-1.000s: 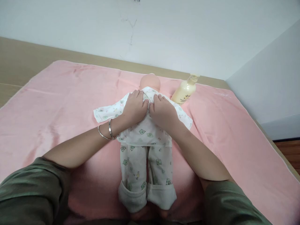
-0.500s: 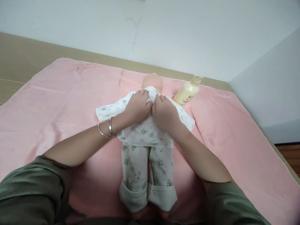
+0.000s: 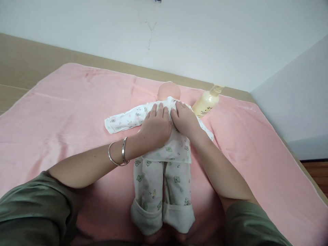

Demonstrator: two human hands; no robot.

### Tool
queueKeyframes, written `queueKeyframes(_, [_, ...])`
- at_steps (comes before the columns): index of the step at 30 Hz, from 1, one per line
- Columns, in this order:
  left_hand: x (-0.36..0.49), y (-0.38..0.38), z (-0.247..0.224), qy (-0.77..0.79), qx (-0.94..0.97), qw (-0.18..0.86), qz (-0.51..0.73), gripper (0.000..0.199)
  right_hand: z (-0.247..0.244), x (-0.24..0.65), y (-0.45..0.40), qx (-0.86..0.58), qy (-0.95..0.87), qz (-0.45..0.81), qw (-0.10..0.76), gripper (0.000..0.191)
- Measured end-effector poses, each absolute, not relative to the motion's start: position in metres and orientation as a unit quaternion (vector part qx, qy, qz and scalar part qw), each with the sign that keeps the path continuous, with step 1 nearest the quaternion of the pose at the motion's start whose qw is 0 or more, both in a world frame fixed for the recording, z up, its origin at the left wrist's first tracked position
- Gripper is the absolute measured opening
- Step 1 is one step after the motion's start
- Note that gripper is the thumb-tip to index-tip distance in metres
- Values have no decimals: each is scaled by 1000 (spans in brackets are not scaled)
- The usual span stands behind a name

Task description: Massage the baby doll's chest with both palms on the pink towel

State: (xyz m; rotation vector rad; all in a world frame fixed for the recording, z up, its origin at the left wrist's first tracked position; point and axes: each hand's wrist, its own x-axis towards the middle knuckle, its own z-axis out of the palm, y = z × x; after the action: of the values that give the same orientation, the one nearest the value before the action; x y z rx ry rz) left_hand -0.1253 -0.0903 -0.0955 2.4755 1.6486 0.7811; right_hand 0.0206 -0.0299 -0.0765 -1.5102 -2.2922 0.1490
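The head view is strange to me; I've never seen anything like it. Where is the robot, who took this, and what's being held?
There is no robot here: both bare hands belong to a person. The camera is worn on that person's head, looking forward and down, so the arms reach in from below.

A pink blanket covers much of a wood-coloured surface. On it lies a doll in a patterned shirt and trousers, with a pale yellow bottle nearby.

The left hand lies on the shirt, fingers extended. The right hand touches it near the collar; whether it grips cloth, I can't tell.
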Motion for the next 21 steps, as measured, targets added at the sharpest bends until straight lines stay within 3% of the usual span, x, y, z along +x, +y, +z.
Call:
queueKeyframes(7, [-134, -71, -92, 542, 799, 48, 256, 43, -77, 12, -57, -505, -850, -13, 151, 47])
queueKeyframes(15, [-140, -45, -86, 608, 750, 83, 245, 29, -76, 9, -76, -510, -844, -20, 166, 45])
queueKeyframes(21, [-133, -62, -92, 596, 754, 44, 272, 38, -68, 19, -45, -510, -842, 49, 167, 30])
